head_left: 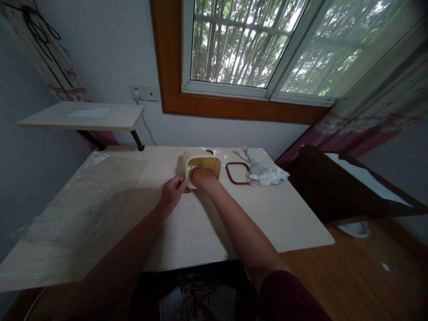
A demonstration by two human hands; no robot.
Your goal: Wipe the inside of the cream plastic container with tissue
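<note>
A cream container point(216, 163) with a yellowish inside stands near the back of the table, its opening turned toward me. My left hand point(173, 192) is closed at the container's lower left edge, thumb and fingers pinching the rim. My right hand point(203, 177) reaches into the opening, and its fingers are hidden there. Something pale and shiny shows beside those fingers, too small to name. Right of the container lies a brown rounded-square ring point(228, 173), partly under a clear plastic bag point(267, 174) of white pieces.
A clear plastic sheet point(96, 196) covers the left part of the wooden table point(267, 218). A raised shelf point(50, 117) with a paper point(89, 112) on it stands at the back left. Beyond the table's right edge is a dark piece of furniture point(310, 191).
</note>
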